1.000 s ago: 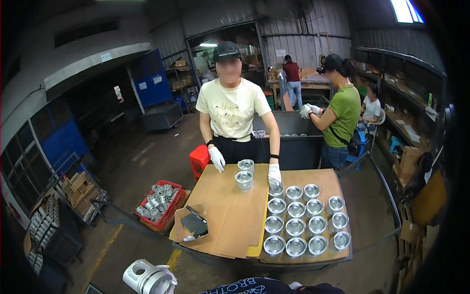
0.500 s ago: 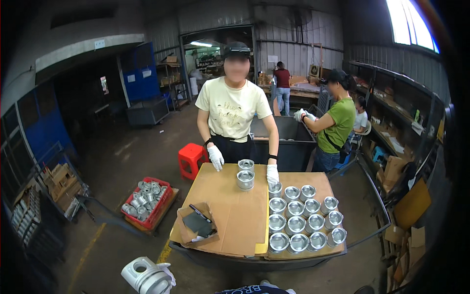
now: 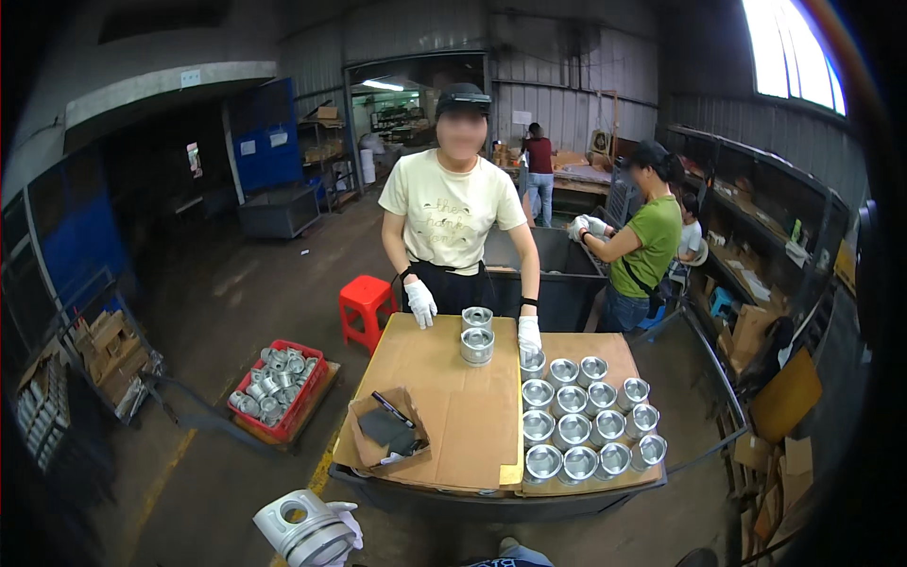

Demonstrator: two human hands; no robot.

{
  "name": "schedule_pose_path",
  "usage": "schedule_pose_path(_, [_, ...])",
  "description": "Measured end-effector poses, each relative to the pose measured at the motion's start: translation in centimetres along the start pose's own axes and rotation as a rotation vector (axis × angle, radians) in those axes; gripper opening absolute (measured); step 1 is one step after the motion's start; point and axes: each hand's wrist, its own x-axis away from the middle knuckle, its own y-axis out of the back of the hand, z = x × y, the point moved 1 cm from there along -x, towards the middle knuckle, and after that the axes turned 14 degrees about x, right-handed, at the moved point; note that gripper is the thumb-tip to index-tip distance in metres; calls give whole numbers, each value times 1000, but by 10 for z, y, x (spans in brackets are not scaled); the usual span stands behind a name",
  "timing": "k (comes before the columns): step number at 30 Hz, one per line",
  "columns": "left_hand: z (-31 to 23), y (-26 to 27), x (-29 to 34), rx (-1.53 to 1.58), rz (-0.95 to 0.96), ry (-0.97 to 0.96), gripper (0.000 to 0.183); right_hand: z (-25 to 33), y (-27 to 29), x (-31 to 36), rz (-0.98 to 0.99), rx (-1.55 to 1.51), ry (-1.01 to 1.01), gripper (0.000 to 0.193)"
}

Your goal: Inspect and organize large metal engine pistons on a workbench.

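At the lower edge, left of my body, a silver engine piston [image 3: 300,529] is held up tilted, the round hole in its side facing up. My white-gloved left hand [image 3: 349,525] grips it from its right side; most of the hand is hidden behind it, and no forearm shows. My right hand is out of view. Two more pistons [image 3: 477,346] stand on the cardboard [image 3: 453,406] across the table. Rows of upright pistons [image 3: 572,430] fill its right side. Across from me, a person's gloved hand [image 3: 529,335] touches the piston at the rows' far left corner.
An open cardboard box [image 3: 361,454] with a pen and dark cloth sits at the table's near left. Left on the floor are a red crate [image 3: 283,430] of pistons and a red stool [image 3: 367,295]. Another person in green [image 3: 652,236] works behind by a dark bin.
The held piston has shifted a little to the right with my left hand. The view has moved slightly. The pistons on the table stay in place.
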Motion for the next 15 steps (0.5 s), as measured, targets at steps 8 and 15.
schedule_pose_path(8, [21, -12, -25, -10, 18, 74, 40, -28, 38, 14, 402, -613, -93, 22])
schedule_pose_path(15, [25, -68, -30, 40, -213, 390, 33, -85, 50, 14, 389, -649, -104, 22])
